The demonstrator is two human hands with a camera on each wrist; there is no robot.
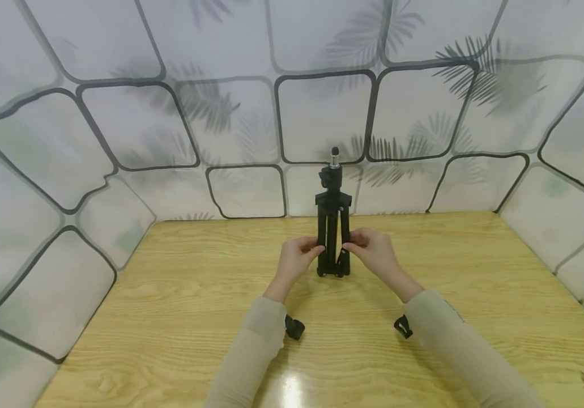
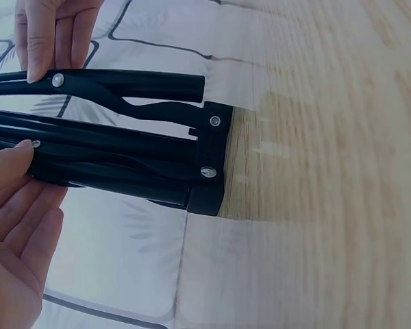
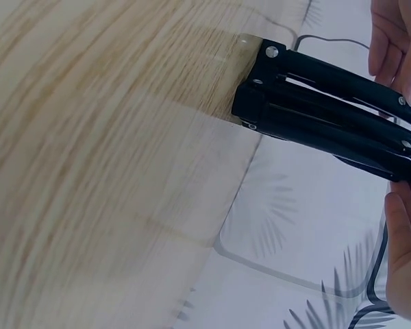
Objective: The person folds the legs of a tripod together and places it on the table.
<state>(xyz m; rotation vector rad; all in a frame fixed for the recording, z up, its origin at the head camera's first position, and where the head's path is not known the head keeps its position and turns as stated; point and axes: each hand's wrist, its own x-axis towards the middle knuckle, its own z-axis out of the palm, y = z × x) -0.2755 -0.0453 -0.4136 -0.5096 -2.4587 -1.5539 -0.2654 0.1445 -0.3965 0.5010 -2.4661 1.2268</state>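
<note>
A small black tripod (image 1: 333, 201) stands upright near the back of the wooden table, its legs folded almost parallel. A silver stud with a dark tip tops it. My left hand (image 1: 297, 258) pinches the left leg between thumb and fingers, while my right hand (image 1: 375, 252) grips the right leg at the same height. In the left wrist view, one leg (image 2: 157, 87) sits slightly apart from the others, joined by a curved brace to the riveted bottom bracket (image 2: 212, 157). Whether the bracket touches the wood I cannot tell.
The wooden table (image 1: 195, 317) reaches back to a pale curtain (image 1: 241, 192) with dark outlines and leaf prints, which also closes both sides. Dark strap ends (image 1: 295, 328) hang from the wrists, below the sleeves.
</note>
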